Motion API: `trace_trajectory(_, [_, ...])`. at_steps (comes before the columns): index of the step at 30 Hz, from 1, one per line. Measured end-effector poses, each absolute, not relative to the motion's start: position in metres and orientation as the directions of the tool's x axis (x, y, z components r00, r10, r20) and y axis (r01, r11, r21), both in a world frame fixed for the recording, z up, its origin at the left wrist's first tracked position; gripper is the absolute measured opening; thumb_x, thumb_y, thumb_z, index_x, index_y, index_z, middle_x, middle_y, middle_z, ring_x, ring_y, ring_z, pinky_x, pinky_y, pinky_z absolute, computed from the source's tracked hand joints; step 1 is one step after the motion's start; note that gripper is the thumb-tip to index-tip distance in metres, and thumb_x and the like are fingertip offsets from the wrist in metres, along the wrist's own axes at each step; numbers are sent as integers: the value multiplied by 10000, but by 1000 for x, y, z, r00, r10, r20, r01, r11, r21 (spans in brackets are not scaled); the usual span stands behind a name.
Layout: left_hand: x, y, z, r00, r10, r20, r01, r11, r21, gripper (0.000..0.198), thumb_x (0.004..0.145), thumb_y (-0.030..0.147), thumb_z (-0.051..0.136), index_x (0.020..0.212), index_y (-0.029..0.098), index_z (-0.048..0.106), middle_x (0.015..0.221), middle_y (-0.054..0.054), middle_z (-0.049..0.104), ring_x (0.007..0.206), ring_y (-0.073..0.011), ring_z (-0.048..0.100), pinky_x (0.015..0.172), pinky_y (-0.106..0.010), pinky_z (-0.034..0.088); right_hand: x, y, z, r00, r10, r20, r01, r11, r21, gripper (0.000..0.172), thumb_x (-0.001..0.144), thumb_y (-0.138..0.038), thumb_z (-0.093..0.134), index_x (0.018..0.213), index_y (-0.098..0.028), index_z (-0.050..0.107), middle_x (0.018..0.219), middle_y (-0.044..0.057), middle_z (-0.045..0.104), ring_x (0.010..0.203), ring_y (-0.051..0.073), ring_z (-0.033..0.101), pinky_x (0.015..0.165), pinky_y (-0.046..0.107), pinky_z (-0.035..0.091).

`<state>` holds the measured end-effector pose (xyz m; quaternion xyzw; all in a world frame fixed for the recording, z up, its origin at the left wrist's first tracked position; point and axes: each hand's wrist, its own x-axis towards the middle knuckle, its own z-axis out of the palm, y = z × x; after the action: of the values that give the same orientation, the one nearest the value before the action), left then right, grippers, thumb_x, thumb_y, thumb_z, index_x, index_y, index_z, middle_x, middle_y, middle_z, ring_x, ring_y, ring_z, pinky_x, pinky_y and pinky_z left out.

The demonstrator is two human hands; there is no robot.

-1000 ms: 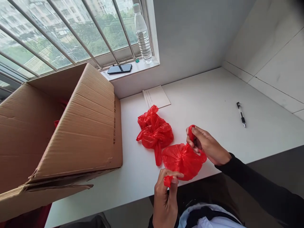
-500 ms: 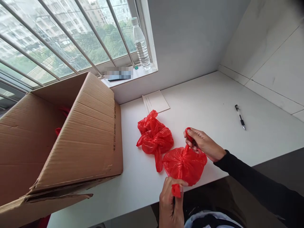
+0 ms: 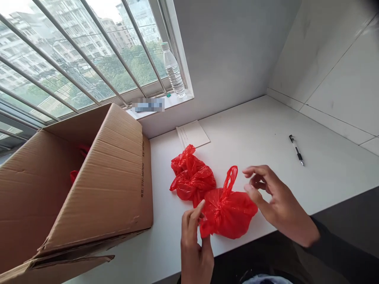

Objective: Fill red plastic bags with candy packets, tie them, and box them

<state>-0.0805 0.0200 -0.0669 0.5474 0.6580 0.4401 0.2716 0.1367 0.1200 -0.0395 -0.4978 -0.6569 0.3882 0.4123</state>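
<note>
A knotted red plastic bag [image 3: 235,213] rests near the front edge of the white table, one handle loop standing up from its knot. My right hand [image 3: 271,193] is just right of that loop, fingers curved and apart, holding nothing. Close to the bag's front left side is my left hand [image 3: 195,236], with thumb and forefinger parted beside the other handle end; whether it still touches the plastic is hard to tell. What the bag contains is hidden. A second tied red plastic bag [image 3: 192,179] lies against it, behind and to the left.
On the left stands a large open cardboard box [image 3: 118,173] with red plastic inside. A notebook [image 3: 194,134] lies by the wall, and a pen [image 3: 296,150] lies at the right on the table [image 3: 251,134]. A water bottle [image 3: 174,75] and a blurred flat object [image 3: 149,105] are on the windowsill.
Both hands have loosened their grip on the handle ends of the nearer bag. My right hand has moved right, away from the loop, and my left hand has shifted slightly left.
</note>
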Motion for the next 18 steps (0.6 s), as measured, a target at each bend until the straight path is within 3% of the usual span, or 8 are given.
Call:
trace_trajectory(3, [-86,30,-58,-260,958,123,445,6,896,355,1048,238,435,1323,363,620,1232,-38,618,1101,-205,607,941,-338,498,132,99,-41,-313,906,285,397,397,-828,198,1013,-272,549,1203,-318,519,1085,9,583,940,170,602,868,350,545])
trace_trajectory(6, [-83,41,-55,-195,980,37,439,54,897,301,1059,297,438,1283,333,635,1232,-39,640,1126,-209,608,981,-365,491,122,92,-58,-554,803,220,506,534,-677,343,982,-244,601,1301,-291,486,1230,46,607,1104,246,583,956,458,531])
trace_trajectory(9, [-75,47,-62,-12,1000,-6,606,12,795,396,988,264,573,1381,307,589,1337,-61,612,1260,-256,537,1072,-445,445,114,95,-77,-594,783,183,596,582,-554,344,965,-180,601,1290,-246,507,1207,64,636,1096,288,576,955,541,508])
trace_trajectory(11, [-71,49,-69,52,999,7,683,-40,729,448,937,181,603,1375,279,598,1288,-68,640,1217,-273,546,1040,-474,455,114,98,-84,-602,782,161,602,578,-551,245,983,-130,538,1201,-242,551,1123,46,651,1033,264,582,918,519,510])
trace_trajectory(13, [-70,49,-74,41,999,18,703,-41,710,338,933,138,575,1233,259,673,1113,-54,693,1069,-263,591,947,-462,484,117,100,-83,-605,782,148,584,563,-585,201,994,-109,499,1122,-244,576,1075,29,656,995,240,580,904,492,504])
trace_trajectory(16, [-76,47,-75,-24,1000,18,693,4,721,172,987,201,535,1006,242,702,956,-42,693,933,-249,610,849,-427,497,128,104,-75,-572,808,141,565,513,-646,189,985,-92,485,1049,-241,582,1035,18,659,989,221,581,911,464,489])
trace_trajectory(18, [-82,45,-74,-99,995,4,664,63,745,176,1016,279,516,982,237,684,955,-51,685,923,-250,624,792,-396,509,136,107,-69,-507,855,115,593,442,-673,171,972,-99,485,1008,-240,575,994,17,655,966,217,581,894,452,486])
